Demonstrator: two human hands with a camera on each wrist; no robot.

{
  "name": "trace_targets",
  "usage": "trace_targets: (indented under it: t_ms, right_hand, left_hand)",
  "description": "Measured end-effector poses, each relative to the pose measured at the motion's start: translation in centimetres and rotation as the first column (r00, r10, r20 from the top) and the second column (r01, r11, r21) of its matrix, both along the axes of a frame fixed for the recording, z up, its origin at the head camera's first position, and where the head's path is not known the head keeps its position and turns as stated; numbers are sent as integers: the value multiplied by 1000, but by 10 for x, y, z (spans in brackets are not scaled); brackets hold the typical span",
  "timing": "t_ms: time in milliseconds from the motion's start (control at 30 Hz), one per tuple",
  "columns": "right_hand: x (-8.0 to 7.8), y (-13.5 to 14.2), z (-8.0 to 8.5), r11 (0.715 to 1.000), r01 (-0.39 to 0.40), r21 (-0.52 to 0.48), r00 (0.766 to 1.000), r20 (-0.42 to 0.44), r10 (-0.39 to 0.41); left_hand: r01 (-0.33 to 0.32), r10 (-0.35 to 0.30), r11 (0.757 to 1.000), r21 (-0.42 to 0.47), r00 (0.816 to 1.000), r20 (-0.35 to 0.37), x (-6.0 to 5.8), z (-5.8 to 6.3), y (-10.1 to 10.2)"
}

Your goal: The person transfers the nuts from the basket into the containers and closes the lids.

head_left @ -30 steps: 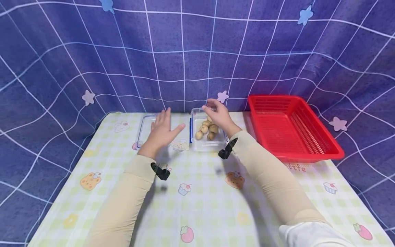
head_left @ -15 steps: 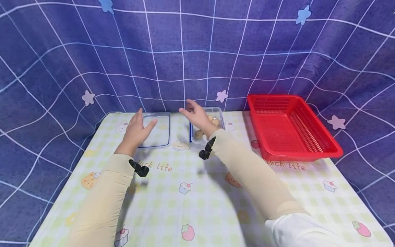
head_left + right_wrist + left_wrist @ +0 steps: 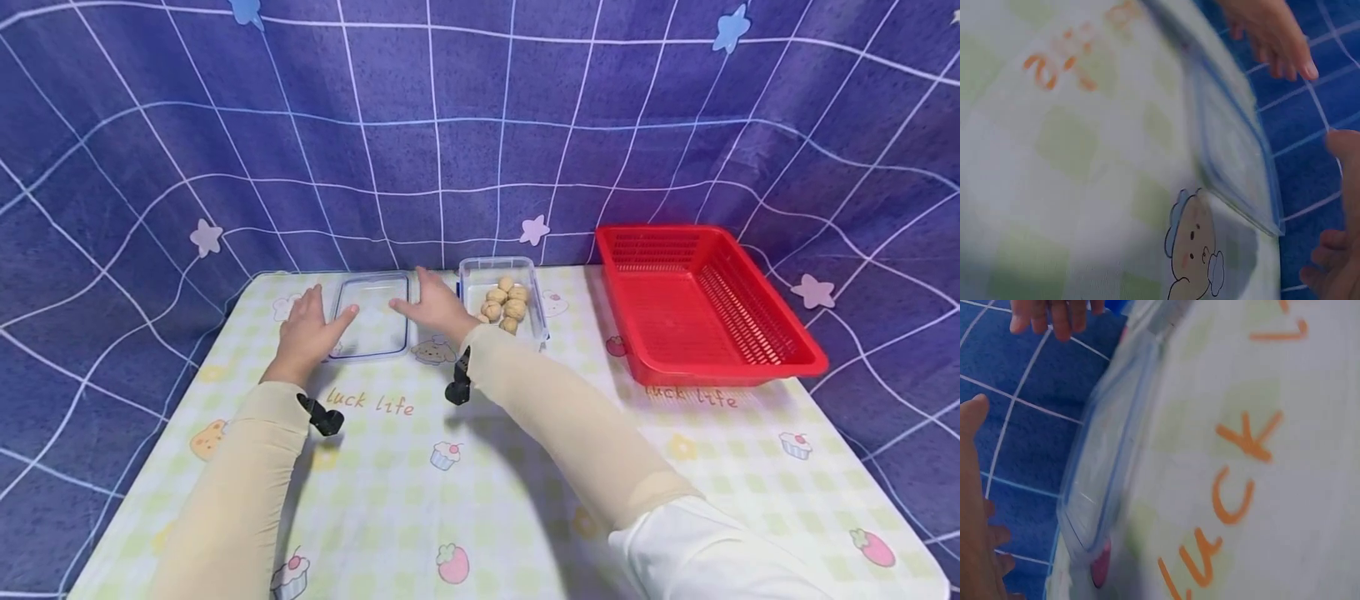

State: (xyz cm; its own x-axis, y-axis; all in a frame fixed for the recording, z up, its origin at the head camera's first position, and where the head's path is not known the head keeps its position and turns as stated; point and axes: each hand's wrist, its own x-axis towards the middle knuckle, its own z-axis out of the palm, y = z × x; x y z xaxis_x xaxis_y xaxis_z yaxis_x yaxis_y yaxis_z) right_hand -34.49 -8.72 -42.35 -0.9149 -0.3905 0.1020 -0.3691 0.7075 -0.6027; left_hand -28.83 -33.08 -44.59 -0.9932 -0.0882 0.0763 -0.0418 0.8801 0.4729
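A clear lid (image 3: 371, 315) with a blue seal lies flat on the table between my two hands. My left hand (image 3: 303, 332) hovers at the lid's left side, fingers extended and thumb spread. On the other side, my right hand (image 3: 435, 307) is over the gap between the lid and a clear box, its fingers apart and holding nothing. Several walnuts (image 3: 514, 309) sit in the clear plastic box (image 3: 538, 321), whose near left corner is hidden by my right wrist. Both wrist views show the lid, seen here in the left wrist view as a tilted lid (image 3: 1100, 456), with air around the fingers.
A red plastic basket (image 3: 675, 373) stands at the table's right side. A checked cloth (image 3: 375, 500) with printed cartoons covers the table. Behind its back edge hangs a blue gridded curtain (image 3: 465, 150) with stars.
My right hand has moved left from above the walnut box to the lid's right side. My left hand has shifted left from over the lid to its left side, uncovering it.
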Motion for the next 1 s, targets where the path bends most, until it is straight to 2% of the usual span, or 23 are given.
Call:
trace_targets:
  t_ms: [67, 167, 267, 433, 500, 567, 733, 1000]
  right_hand:
    - [1, -7, -2, 993, -16, 114, 1000, -3, 16]
    - [2, -14, -8, 978, -30, 205, 1000, 11, 28]
    - [6, -17, -17, 972, 8, 234, 1000, 17, -13]
    - [13, -19, -32, 958, 87, 275, 996, -29, -82]
    - [15, -20, -38, 949, 88, 304, 996, -34, -82]
    - [16, -22, -42, 940, 66, 335, 998, -27, -61]
    - [14, -27, -51, 937, 28, 348, 1000, -6, -28]
    - [15, -29, -48, 958, 49, 281, 998, 33, -60]
  left_hand:
    - [4, -2, 999, -40, 1000, 30, 0, -3, -5]
    - [9, -4, 997, -74, 997, 80, 3, -6, -12]
    - [17, -10, 997, -69, 994, 113, 6, -8, -15]
    - [40, -25, 996, -85, 985, 171, 10, -13, -17]
    - [50, -31, 995, -86, 979, 204, 9, -17, -17]
    - [49, -37, 998, -43, 971, 238, 9, -20, -16]
    - [7, -25, 998, 64, 958, 284, 6, -25, -14]
    - [17, -42, 997, 81, 946, 320, 6, -24, -20]
